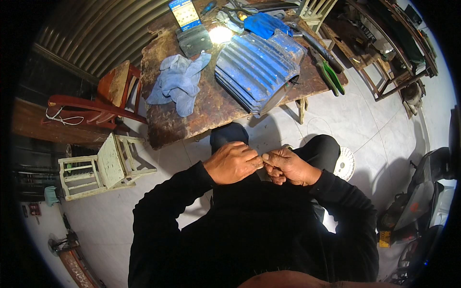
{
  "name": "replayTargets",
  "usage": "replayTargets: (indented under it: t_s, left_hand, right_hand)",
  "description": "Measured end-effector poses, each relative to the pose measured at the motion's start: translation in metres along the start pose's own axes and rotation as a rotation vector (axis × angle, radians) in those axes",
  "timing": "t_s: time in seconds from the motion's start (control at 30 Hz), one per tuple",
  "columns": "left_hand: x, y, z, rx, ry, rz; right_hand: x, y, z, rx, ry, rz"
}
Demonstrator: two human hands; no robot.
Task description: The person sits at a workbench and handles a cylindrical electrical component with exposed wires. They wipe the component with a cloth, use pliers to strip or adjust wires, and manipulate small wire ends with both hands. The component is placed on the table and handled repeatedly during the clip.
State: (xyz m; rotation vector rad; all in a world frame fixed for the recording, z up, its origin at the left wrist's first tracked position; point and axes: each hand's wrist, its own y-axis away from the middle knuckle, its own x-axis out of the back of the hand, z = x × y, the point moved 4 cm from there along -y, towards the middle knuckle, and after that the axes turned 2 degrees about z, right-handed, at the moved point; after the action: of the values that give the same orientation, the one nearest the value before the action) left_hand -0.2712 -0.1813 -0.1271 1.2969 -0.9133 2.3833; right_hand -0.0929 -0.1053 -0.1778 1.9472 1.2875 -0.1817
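Meeting tip to tip, the left hand (pixel 234 163) and right hand (pixel 294 168) look pinched on a tiny item (pixel 262 162) between them, too small for me to identify; probably light, it wants a fingertip hold. On the table (pixel 169 126) I count one blue finned motor housing (pixel 259 62), one crumpled blue-grey cloth (pixel 178 80), one pair of green-handled pliers (pixel 329 76).

Shows rough, scuffed wood on the table (pixel 213 106) and flaking paint on the slatted chair (pixel 110 162). Looks like ribbed metal under worn paint on the blue casing (pixel 254 69). Includes crumpled, matt cloth in the rag (pixel 176 82), glossy plastic on the green handles (pixel 331 78), smooth floor tiles (pixel 110 225).
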Motion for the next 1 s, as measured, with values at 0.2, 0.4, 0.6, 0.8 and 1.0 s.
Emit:
replayTargets:
  t_s: [0.2,0.4,0.6,0.8,1.0]
  left_hand:
    - [0.002,0.001,-0.008,0.188,0.141,0.038]
    - [0.004,-0.002,-0.009,0.243,0.157,0.045]
    - [0.007,-0.008,-0.004,0.096,-0.147,0.115]
    - [0.012,-0.007,-0.005,0.184,0.046,0.129]
    - [0.008,-0.008,0.004,0.085,0.141,0.069]
  right_hand:
    - [-0.011,0.021,-0.038,0.884,0.968,0.426]
    - [-0.02,0.026,-0.043,1.065,1.32,0.408]
    - [-0.004,0.01,-0.013,0.005,-0.064,0.117]
    - [-0.02,0.029,-0.049,0.796,0.882,0.227]
    - [-0.01,0.019,-0.028,0.28,0.301,0.113]
